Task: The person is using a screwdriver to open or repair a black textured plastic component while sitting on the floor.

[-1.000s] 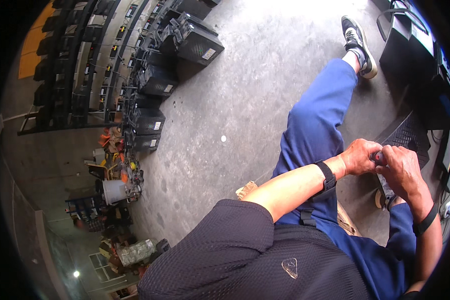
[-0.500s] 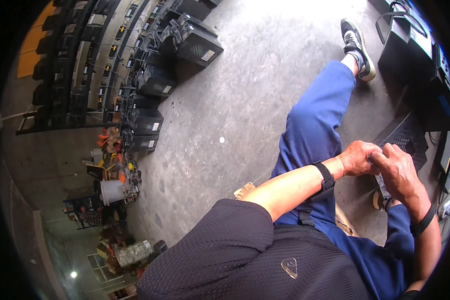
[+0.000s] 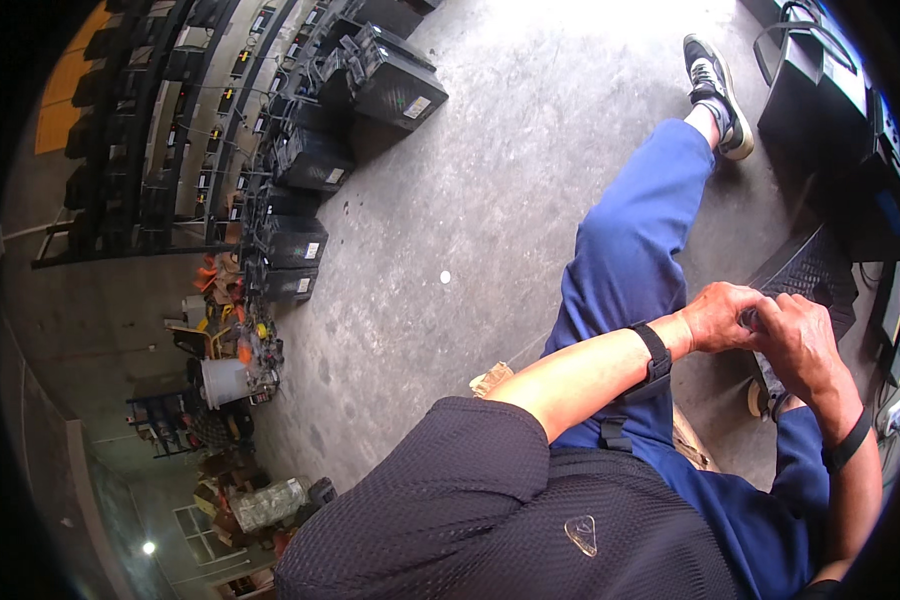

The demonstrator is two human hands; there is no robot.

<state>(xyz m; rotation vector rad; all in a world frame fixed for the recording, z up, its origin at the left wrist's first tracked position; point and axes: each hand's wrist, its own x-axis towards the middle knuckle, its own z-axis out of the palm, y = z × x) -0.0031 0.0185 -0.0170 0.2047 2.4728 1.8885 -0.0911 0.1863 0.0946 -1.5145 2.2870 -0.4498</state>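
Observation:
At the lower right, my left hand [image 3: 720,318] and my right hand [image 3: 795,345] meet with curled fingers around a small dark object [image 3: 748,318], mostly hidden, that looks like a handle. Just beyond them is a dark, ribbed, tapered part [image 3: 805,270], lying at an angle between my outstretched blue-trousered leg [image 3: 625,230] and the equipment on the right. A pale strip, perhaps metal, shows below my right hand, too covered to make out fully.
Grey concrete floor [image 3: 420,250] spans the middle. Racks [image 3: 170,130] of batteries and wiring, with large black batteries [image 3: 390,85], line the left. A white bucket [image 3: 225,385] sits amid clutter. Black cases [image 3: 810,90] and cables stand at the right, and wooden pieces [image 3: 692,440] lie beneath me.
My right fingers have shifted slightly over the small object, covering its red spot that showed a second ago. My left hand has moved very little.

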